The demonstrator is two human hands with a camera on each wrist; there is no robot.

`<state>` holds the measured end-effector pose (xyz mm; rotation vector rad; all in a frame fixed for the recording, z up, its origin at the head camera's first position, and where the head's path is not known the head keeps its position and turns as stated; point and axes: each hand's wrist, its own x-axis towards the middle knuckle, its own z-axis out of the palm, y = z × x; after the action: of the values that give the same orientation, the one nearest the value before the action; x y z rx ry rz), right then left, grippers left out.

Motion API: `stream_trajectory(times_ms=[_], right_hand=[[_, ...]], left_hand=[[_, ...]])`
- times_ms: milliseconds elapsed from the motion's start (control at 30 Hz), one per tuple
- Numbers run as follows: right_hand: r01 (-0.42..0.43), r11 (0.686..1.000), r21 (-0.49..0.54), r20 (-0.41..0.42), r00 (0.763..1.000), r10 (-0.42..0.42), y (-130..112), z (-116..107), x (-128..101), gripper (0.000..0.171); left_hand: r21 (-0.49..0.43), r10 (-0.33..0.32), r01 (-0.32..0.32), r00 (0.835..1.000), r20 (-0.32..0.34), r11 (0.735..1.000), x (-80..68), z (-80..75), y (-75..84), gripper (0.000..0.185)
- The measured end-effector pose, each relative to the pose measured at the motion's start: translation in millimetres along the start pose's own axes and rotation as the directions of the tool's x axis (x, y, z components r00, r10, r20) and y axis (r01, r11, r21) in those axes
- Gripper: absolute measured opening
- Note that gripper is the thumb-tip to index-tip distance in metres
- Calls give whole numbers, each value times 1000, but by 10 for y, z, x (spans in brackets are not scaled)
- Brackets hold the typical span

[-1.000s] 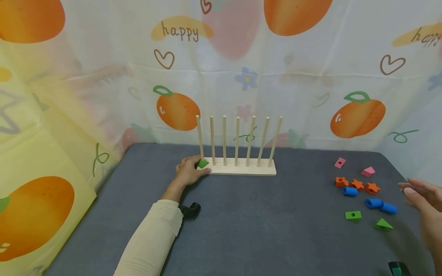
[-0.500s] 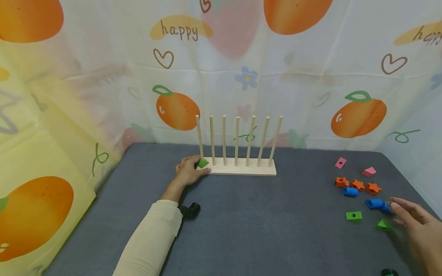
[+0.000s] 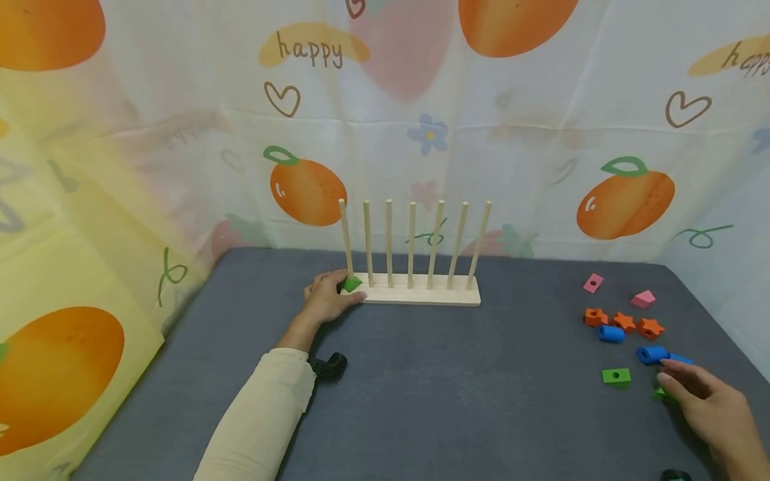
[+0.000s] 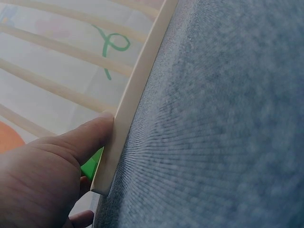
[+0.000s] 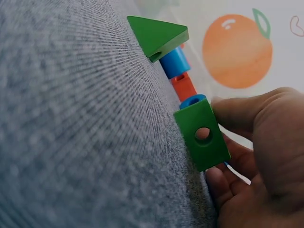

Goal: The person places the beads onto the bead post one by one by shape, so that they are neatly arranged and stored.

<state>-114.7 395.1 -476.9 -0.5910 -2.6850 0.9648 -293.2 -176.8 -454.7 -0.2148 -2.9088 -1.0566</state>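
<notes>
On the left of the head view, my left hand (image 3: 326,298) grips the end of a wooden peg stand (image 3: 421,295), its thumb along the front edge of the base. Several upright pegs rise from the stand. A green triangular block (image 3: 352,284) sits at the foot of the leftmost peg, partly behind that hand in the left wrist view. On the right, my right hand (image 3: 712,407) pinches another green triangular block (image 5: 203,135) with a hole through it, thumb at one end and fingers at the other. This block lies on the table, mostly covered by the hand in the head view.
Near the right hand lie a second loose green triangular block (image 3: 616,377), blue cylinders (image 3: 652,355), orange star-shaped blocks (image 3: 650,328) and two pink blocks (image 3: 643,298). A patterned cloth (image 3: 511,133) hangs behind the grey table (image 3: 469,401).
My right hand has moved left and down from the table's right side onto the green triangular block, and its fingers have closed in. The left hand stays on the stand.
</notes>
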Motion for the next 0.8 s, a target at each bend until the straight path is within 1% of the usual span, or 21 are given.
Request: stream_trajectory(times_ms=[67,167,267,400,467,567,600,733,800], right_hand=[[50,998,-41,-9,999,-51,-14,-1,-20,51],[104,991,-79,-8,994,-105,-16,-13,-34,49],[132,983,-124,-6,991,-134,-12,-35,-52,47],[187,971,-150,-27,981,-193,-9,-54,-75,42],[227,963,-143,-48,971,-236,-8,-52,-87,34],[259,958,-119,-61,962,-268,-9,-51,-95,27],[264,957,-118,-70,960,-273,-12,-52,-97,24],[263,961,-82,-84,959,-270,-43,-60,-109,22],[256,966,-39,-100,961,-259,-69,-62,-116,21]], left_hand=[[2,2,-2,1000,-1,1000,4,-2,-5,51],[1,7,-7,1000,0,1000,5,0,-10,52],[-1,9,-9,1000,4,1000,0,3,-11,53],[-10,1,-1,1000,6,1000,-7,0,-5,53],[-15,-2,2,1000,7,1000,-8,-3,-2,54],[-11,2,-1,1000,8,1000,-6,-4,-2,54],[-9,2,-2,1000,9,1000,-5,-5,-2,55],[-6,1,-1,1000,14,1000,3,-2,-7,55],[-10,0,0,1000,12,1000,8,2,-8,56]])
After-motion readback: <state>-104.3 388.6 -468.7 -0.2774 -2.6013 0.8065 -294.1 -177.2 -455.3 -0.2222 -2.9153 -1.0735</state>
